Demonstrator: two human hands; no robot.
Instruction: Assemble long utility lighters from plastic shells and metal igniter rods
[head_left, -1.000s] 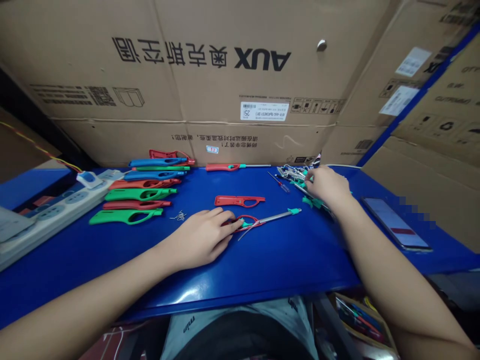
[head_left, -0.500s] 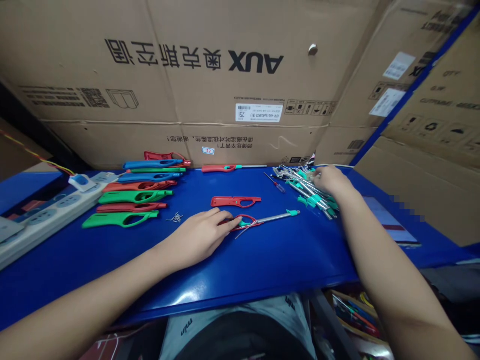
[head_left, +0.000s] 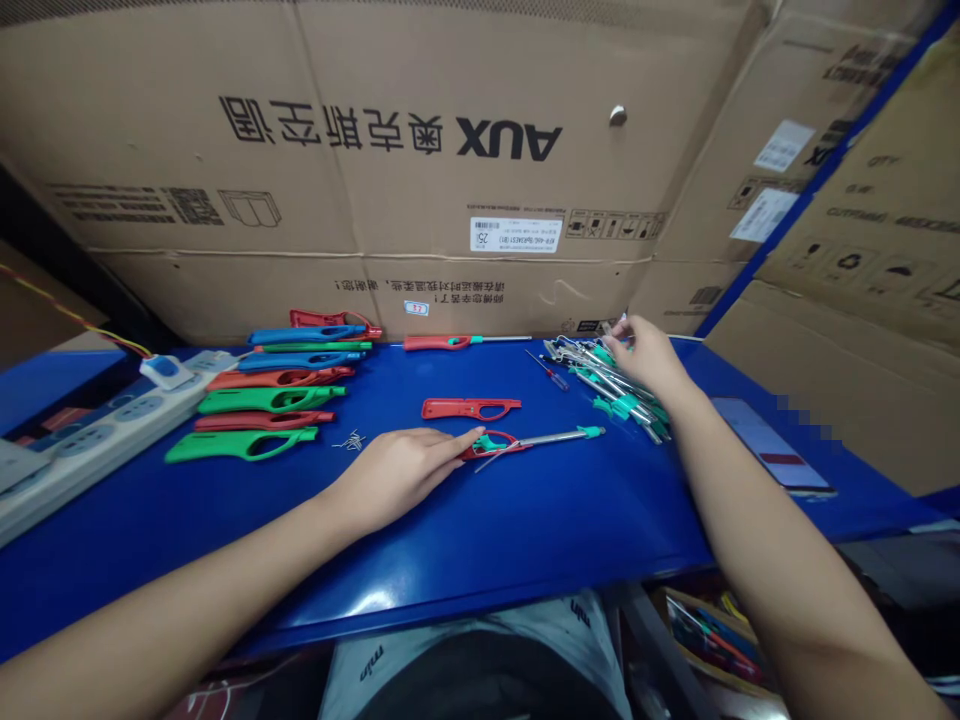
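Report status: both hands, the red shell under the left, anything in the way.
Left hand on red shell, metal tube pointing right. Right hand at tube pile, grip unclear. Thin wire across shell's loop.

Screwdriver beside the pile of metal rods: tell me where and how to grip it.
Pinch the screwdriver by its handle, probably from above on the near side: that thicker end points toward the person, its thin shaft away, and the rods crowd its right.
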